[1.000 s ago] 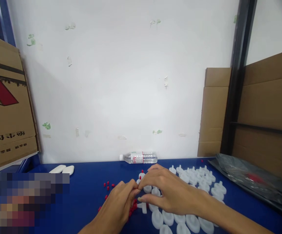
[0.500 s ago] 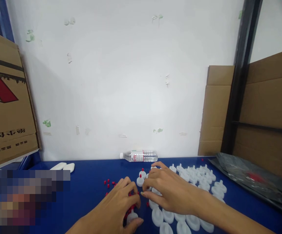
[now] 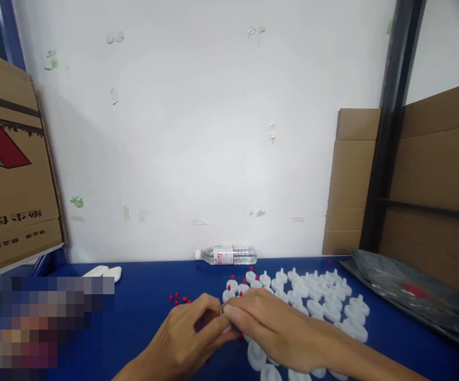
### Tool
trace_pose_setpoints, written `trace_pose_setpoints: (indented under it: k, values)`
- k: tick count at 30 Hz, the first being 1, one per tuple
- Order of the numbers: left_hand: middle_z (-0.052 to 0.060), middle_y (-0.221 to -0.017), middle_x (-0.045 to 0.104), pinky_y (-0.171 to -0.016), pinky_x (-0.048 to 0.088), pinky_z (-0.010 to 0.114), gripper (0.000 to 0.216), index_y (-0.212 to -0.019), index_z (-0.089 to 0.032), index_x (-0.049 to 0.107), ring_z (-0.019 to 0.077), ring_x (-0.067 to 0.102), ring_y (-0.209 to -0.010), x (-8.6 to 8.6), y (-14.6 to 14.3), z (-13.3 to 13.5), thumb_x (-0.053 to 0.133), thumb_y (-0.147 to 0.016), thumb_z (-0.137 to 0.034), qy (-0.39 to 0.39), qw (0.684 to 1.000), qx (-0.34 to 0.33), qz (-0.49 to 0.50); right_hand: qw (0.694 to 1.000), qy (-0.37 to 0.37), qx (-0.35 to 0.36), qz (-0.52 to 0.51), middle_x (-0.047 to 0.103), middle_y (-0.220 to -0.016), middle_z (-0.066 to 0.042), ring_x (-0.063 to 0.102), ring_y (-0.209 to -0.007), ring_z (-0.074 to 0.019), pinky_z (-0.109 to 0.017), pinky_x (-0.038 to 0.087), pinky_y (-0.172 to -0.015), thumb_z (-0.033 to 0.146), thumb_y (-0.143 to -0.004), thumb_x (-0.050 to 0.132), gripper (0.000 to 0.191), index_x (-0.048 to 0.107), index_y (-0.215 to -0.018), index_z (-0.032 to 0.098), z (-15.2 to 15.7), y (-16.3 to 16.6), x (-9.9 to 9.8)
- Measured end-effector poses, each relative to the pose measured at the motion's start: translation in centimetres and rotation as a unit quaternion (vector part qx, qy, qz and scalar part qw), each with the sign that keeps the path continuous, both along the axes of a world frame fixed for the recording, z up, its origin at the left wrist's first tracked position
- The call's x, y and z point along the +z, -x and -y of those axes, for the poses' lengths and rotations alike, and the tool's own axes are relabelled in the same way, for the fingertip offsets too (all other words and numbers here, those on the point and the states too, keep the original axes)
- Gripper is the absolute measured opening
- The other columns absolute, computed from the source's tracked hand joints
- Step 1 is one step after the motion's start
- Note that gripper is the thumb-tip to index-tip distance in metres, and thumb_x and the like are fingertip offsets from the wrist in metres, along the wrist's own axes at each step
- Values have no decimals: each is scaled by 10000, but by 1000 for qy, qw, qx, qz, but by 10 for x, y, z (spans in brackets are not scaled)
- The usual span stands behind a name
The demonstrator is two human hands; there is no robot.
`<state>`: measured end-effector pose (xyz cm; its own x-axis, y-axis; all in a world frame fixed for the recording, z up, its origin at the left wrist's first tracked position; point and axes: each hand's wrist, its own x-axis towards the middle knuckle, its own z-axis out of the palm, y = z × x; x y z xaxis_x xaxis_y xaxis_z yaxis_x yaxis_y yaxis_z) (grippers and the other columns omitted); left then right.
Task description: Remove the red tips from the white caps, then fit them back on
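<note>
My left hand is closed on a white plastic nozzle cap; only a pale sliver of it shows between the fingers. Against those fingertips presses my right hand, its thumb and fingers closed together. Whatever the right fingers pinch is hidden. Just beyond the hands stand several white nozzle caps with red tips. Many untipped white nozzle caps spread to the right, some partly under my right forearm. Small loose red tips lie beyond my left hand.
A clear water bottle lies on its side along the wall. Two white objects rest at the back left of the blue table. A dark plastic bag lies at right. Cardboard stands at left, with more cardboard at right.
My hands have come together; the left moved right with its nozzle cap, and the right shifted down to meet it. The red-tipped caps behind are now more visible.
</note>
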<state>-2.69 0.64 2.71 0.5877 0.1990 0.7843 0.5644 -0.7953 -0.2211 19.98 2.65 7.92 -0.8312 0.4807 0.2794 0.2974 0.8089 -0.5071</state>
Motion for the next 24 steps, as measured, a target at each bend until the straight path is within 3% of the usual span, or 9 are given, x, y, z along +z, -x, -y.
trace_pose_setpoints:
  k: [3,7,11,13,15,18,21,24]
  values:
    - [13,-747,579,-478,445,194,168,-1076,-167,685,96,503,-538,-2,-2,2,518,-1065,-168,-8,1000,-10,16,995,90,19,-44,493,-748,48,449,-674,-100,-237,358,-663,418,-1096,354,368,523,-842,212,5,3,1]
    - [24,-781,606,-516,492,208,179,-1107,-182,678,116,561,-594,0,-5,5,517,-1046,-135,-33,999,-2,34,983,150,23,-104,570,-794,43,496,-729,-105,-231,371,-679,443,-1059,472,334,649,-905,205,2,6,-1]
    - [44,-845,659,-558,531,220,122,-1099,-164,633,137,625,-663,1,-8,6,525,-1042,-161,-29,997,18,62,981,153,8,-117,638,-785,54,554,-756,-121,-233,391,-697,502,-862,774,298,728,-894,209,-5,9,-11]
    - [52,-872,669,-561,539,218,134,-1143,-155,614,146,649,-691,1,-9,6,536,-1040,-192,-33,997,22,60,987,119,-23,-101,653,-774,61,566,-733,-119,-233,388,-675,486,-795,842,299,740,-888,221,-6,10,-15]
    - [73,-937,677,-592,561,230,209,-1232,-152,591,168,683,-766,0,-9,6,527,-1046,-223,-26,998,43,49,993,57,-59,-80,685,-819,50,600,-755,-129,-249,410,-713,442,-851,804,230,743,-933,236,-6,8,-16]
    - [105,-1061,667,-633,595,271,290,-1323,-171,552,207,710,-874,-1,-10,8,494,-1051,-251,23,994,98,31,986,-111,-114,-48,716,-962,-11,639,-884,-183,-337,432,-870,357,-951,696,192,715,-1102,240,-10,3,-17]
    - [108,-1110,652,-654,613,314,286,-1310,-195,535,226,710,-889,-2,-11,7,457,-1043,-260,79,988,134,23,958,-258,-127,-4,700,-1087,-61,635,-984,-227,-416,420,-941,253,-982,627,271,639,-1252,230,-16,-2,-20]
    - [81,-1018,658,-615,591,313,187,-1182,-206,555,228,695,-834,-4,-10,2,429,-1070,-287,72,986,152,6,945,-309,-109,23,692,-1110,-56,638,-988,-224,-414,426,-945,213,-968,626,277,613,-1244,230,-20,-2,-25]
